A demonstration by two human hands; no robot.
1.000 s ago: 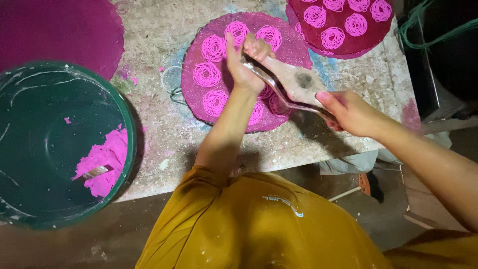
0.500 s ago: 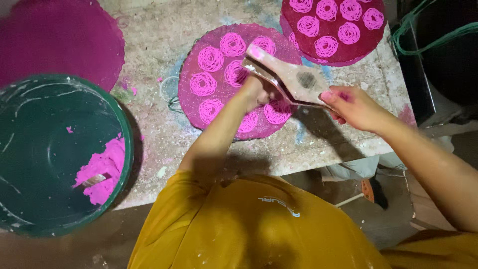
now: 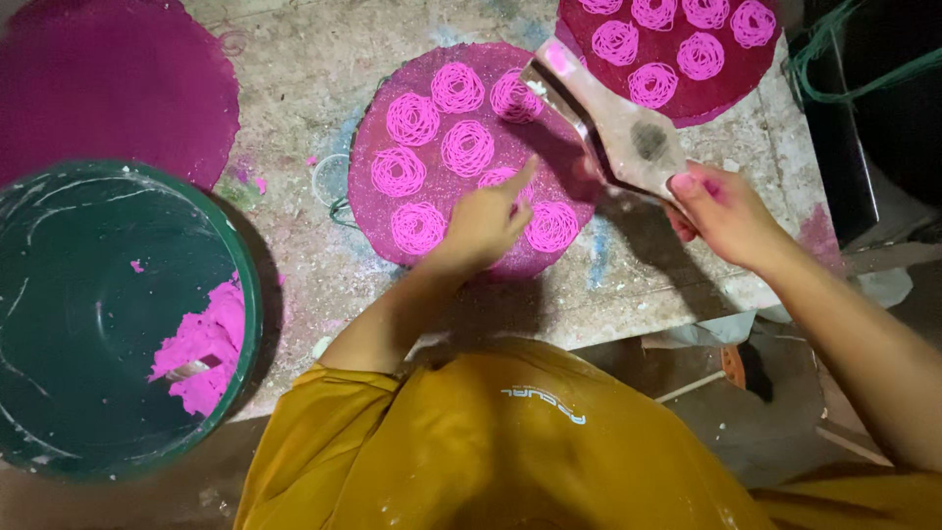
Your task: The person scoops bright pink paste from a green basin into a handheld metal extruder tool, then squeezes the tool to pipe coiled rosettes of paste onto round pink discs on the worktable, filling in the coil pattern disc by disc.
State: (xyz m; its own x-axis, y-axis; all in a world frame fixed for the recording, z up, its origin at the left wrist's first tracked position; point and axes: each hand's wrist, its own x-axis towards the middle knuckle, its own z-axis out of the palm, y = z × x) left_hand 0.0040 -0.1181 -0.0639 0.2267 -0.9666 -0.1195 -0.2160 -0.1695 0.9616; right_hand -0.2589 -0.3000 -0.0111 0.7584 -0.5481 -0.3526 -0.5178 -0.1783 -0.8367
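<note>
Fingers (image 3: 518,180) touch pink coils (image 3: 467,148); right hand (image 3: 724,211) grips metal press (image 3: 613,123)

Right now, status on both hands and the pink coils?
Left hand fingertip on middle disc among pink coils. Right hand grips metal press. Nothing in the way.

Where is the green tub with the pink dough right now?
In the head view the green tub sits at the lower left, beside the worktable and just below the bare magenta mat, left of the person's left hand.
</note>
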